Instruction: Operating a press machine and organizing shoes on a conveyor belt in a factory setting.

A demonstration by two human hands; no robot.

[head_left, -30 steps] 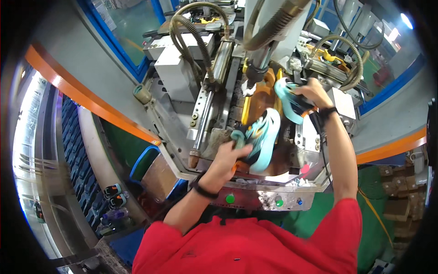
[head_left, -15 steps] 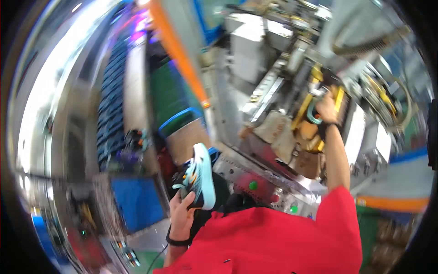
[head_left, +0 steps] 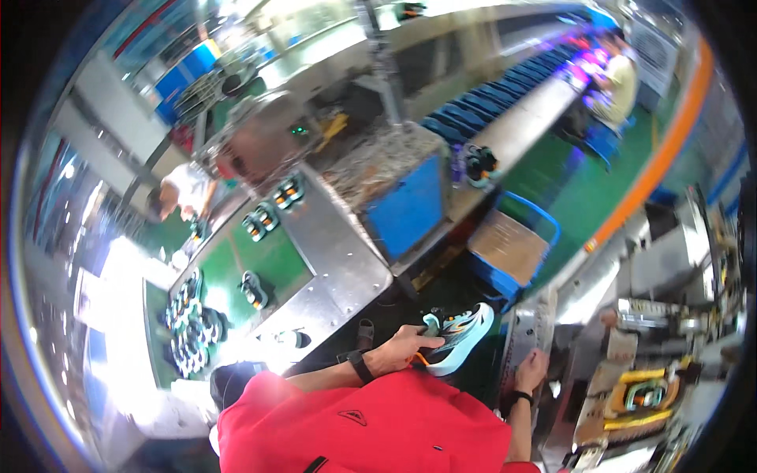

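My left hand (head_left: 406,349) grips a light-blue and dark sneaker (head_left: 465,339) by its heel and collar, its pale sole turned to the right. My right hand (head_left: 532,370) is curled closed beside the metal front panel (head_left: 516,335) of a machine, with nothing visible in it. Whether its fingers touch the panel I cannot tell. Farther right, another shoe (head_left: 650,394) sits in the machine between two yellow bars (head_left: 639,422).
To the left, a metal-edged table (head_left: 347,288) with a green surface carries several sneakers (head_left: 193,335). A blue-framed cart (head_left: 509,246) stands ahead. Beyond it, a conveyor (head_left: 520,130) runs toward a seated person (head_left: 619,83). An orange rail (head_left: 658,177) slants at right; another person (head_left: 189,193) is at far left.
My view has swung left, bringing the green-topped table into sight. My right hand has come away from the shoe in the machine. The left hand still holds its sneaker.
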